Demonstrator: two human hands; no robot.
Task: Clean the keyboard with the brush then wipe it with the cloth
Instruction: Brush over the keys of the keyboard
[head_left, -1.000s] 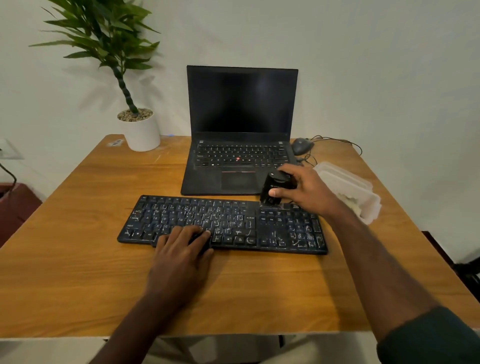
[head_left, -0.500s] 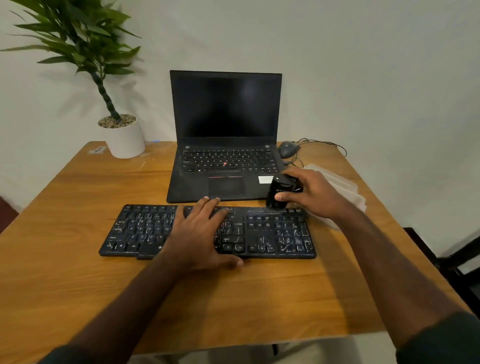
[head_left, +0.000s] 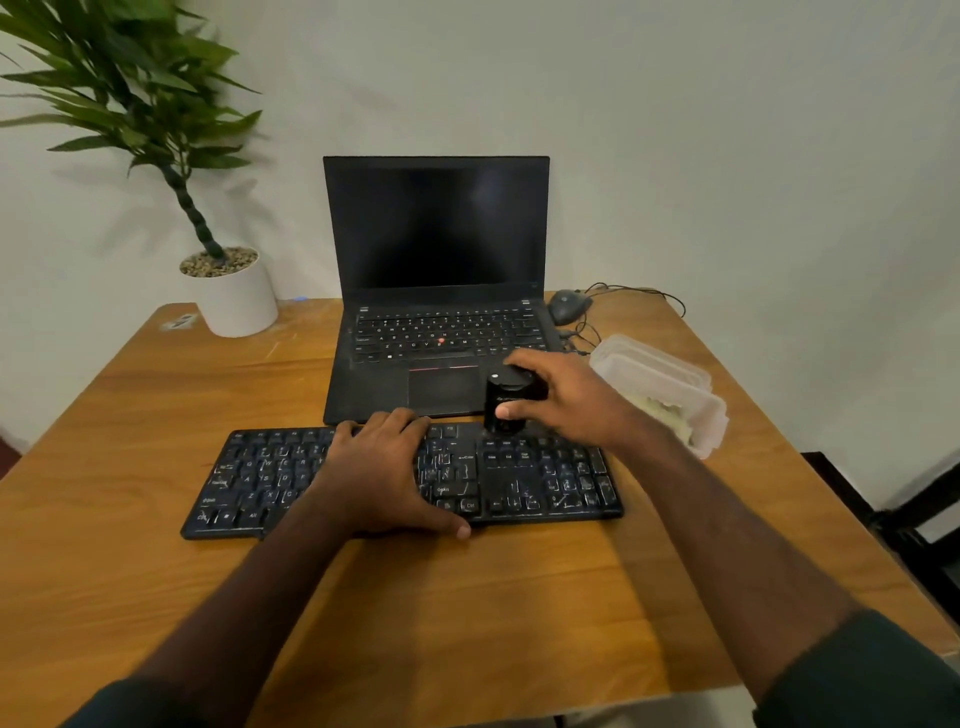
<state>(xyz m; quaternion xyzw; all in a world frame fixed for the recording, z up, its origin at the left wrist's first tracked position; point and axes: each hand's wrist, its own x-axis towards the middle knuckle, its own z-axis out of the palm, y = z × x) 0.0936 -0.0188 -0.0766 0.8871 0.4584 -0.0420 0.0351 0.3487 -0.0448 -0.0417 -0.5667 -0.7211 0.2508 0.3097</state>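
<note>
The left hand (head_left: 387, 467) has slid from the keyboard's near edge up over its middle and now lies flat, fingers straight and together, thumb at the front rim, pinning the slim black keyboard (head_left: 519, 478) on the grainy wooden table (head_left: 156, 571). The right hand (head_left: 566, 397) curls around 1 stubby, glossy black brush (head_left: 506, 402) at the far row, barely shifted; brushing looks just begun. Beyond, a translucent plastic tub (head_left: 670, 384); no cloth is clearly visible.

Open laptop (head_left: 436, 291), potted plant (head_left: 228, 291), wired mouse (head_left: 569, 304), clear plastic container (head_left: 670, 384) on wooden table (head_left: 156, 561).
</note>
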